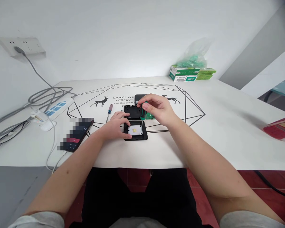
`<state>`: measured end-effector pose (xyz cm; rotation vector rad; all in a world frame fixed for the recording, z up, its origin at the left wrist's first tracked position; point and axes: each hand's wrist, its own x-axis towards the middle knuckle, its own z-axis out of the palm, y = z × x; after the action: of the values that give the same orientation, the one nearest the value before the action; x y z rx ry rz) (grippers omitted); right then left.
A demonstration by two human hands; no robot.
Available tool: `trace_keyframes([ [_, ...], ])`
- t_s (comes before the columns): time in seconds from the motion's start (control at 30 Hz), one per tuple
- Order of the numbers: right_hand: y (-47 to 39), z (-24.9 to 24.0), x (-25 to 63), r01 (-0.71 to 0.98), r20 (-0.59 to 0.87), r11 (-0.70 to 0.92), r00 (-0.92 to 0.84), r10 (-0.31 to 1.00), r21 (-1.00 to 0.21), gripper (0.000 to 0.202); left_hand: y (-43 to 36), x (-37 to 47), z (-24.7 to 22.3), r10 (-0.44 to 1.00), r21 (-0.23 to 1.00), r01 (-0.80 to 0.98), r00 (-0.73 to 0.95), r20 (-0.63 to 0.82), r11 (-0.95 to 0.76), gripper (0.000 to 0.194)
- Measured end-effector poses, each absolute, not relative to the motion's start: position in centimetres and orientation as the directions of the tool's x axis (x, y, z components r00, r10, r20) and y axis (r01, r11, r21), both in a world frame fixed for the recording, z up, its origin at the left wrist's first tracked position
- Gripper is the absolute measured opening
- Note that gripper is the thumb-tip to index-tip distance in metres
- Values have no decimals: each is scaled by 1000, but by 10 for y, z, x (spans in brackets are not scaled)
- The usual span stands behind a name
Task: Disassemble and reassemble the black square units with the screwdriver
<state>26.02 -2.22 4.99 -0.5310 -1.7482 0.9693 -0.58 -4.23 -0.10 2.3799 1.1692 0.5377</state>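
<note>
A black plastic casing (144,135) lies flat near the front of the table, with a silvery plate (138,131) inside that bears a small yellowish square. My left hand (115,126) grips the casing's left side, thumb at the lower edge and fingers at the upper. Above the casing, my right hand (159,109) pinches the green-and-black handle of an upright screwdriver (143,115). Its shaft points down at the plate's right edge; whether the tip touches a screw is too small to tell. Just behind lie another black casing part (131,111) and a green circuit board (150,117), partly hidden by my right hand.
A second screwdriver (110,110) lies left of the casings. Further left are a phone (79,136), a power strip (59,107) and coiled cables (41,96). Green-and-white boxes (184,74) under a plastic bag (196,53) stand at the back. A red package (280,128) sits far right.
</note>
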Motion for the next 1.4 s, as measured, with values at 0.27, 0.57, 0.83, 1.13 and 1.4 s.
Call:
trace_keyframes([
  [0.27,-24,52,264,-284,403,291,-528,748,-913,42,-39,-8,-4,844,554,660,511,165,-508,56],
  [0.57,-17,52,269,-91,565,616,-517,643,-783,41,-38,-9,-4,851,561,675,514,108,-479,53],
  [0.83,-17,54,268,-1,624,687,-418,660,-727,46,-35,-8,-6,856,557,674,496,146,-485,62],
  [1.13,-13,39,256,-109,642,640,-272,716,-760,42,-43,-8,5,870,611,684,493,16,-398,54],
  [1.4,-15,44,260,-145,569,560,-381,729,-815,36,-44,-6,5,853,594,674,520,41,-439,53],
])
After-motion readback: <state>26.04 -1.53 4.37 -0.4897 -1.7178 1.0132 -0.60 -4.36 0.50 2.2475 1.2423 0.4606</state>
